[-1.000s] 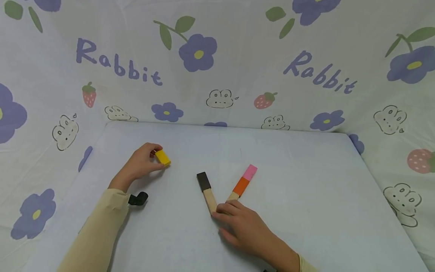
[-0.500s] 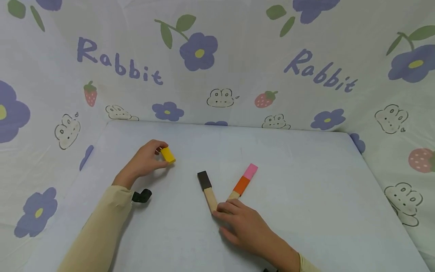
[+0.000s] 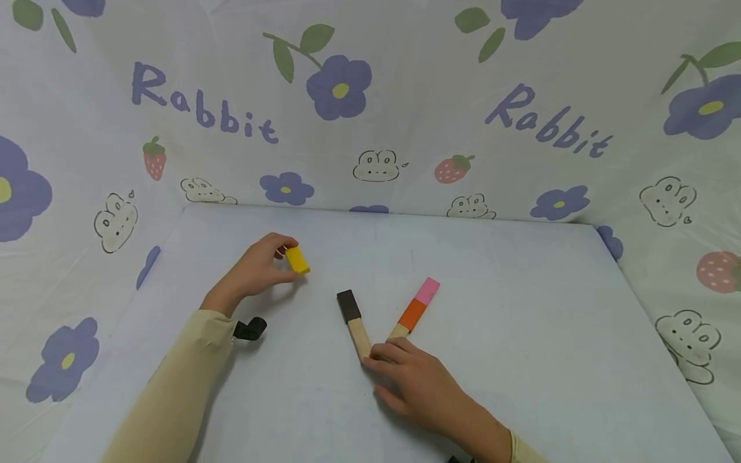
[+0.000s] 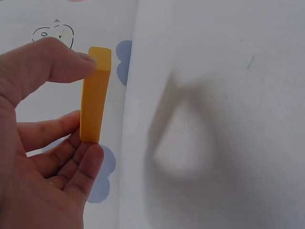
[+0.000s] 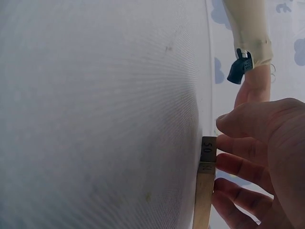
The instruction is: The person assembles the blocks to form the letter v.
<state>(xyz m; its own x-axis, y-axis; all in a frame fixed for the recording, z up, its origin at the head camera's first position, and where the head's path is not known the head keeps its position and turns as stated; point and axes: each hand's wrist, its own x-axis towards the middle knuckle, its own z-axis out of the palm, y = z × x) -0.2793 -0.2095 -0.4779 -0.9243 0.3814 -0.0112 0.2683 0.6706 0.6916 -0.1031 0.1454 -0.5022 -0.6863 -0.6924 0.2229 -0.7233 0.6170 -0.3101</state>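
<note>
Held up over the white table, a small yellow block (image 3: 298, 260) is pinched between the thumb and fingers of my left hand (image 3: 257, 265). The left wrist view shows the yellow block (image 4: 94, 102) on end, its shadow falling on the table. My right hand (image 3: 419, 382) rests low at the bottom of a V of blocks, fingertips touching plain wood and thumb apart. The V's left arm has a black block (image 3: 348, 306) above a plain wooden block (image 3: 359, 338). Its right arm has pink (image 3: 428, 290), orange (image 3: 412, 314) and plain wooden (image 3: 398, 331) blocks, the last partly hidden by my fingers.
The white tabletop (image 3: 550, 334) spreads around the blocks. A curtain (image 3: 405, 116) printed with rabbits, flowers and strawberries hangs behind and at both sides. A black wrist device (image 3: 251, 328) sticks out from my left sleeve (image 3: 173, 392).
My left hand has moved right and slightly away from me with the yellow block, nearer to the black block. The right hand and the V of blocks have stayed put.
</note>
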